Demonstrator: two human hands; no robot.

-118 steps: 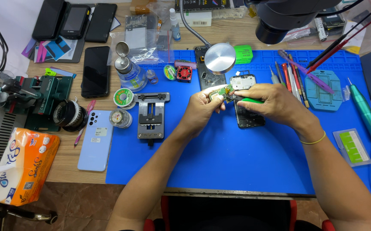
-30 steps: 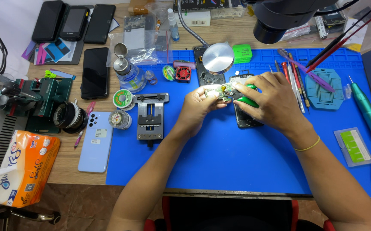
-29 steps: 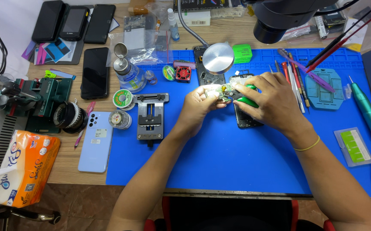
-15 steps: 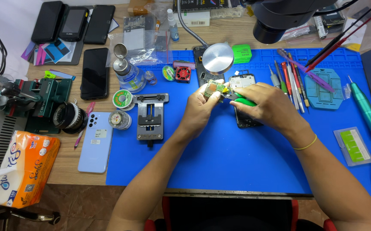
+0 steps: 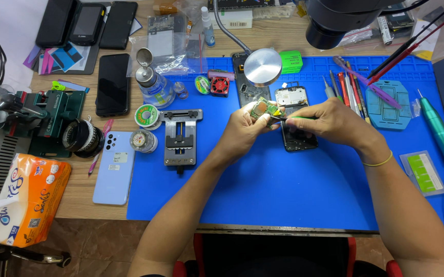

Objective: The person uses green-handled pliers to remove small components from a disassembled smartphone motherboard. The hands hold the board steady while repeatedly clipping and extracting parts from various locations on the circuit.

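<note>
The left hand pinched a small green circuit board. The right hand gripped tweezers. They lay sideways, tip touching the board's right edge.

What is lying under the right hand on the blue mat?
Under the right hand lies an opened phone on the blue mat. Its upper part with inner parts shows; the hand covers part of its right side.

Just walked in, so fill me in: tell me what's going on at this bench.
A person sits at a blue work mat. The left hand holds a small green circuit board above the mat, and the right hand brings a green-handled tool to its edge. An opened phone lies just beneath the hands.
</note>
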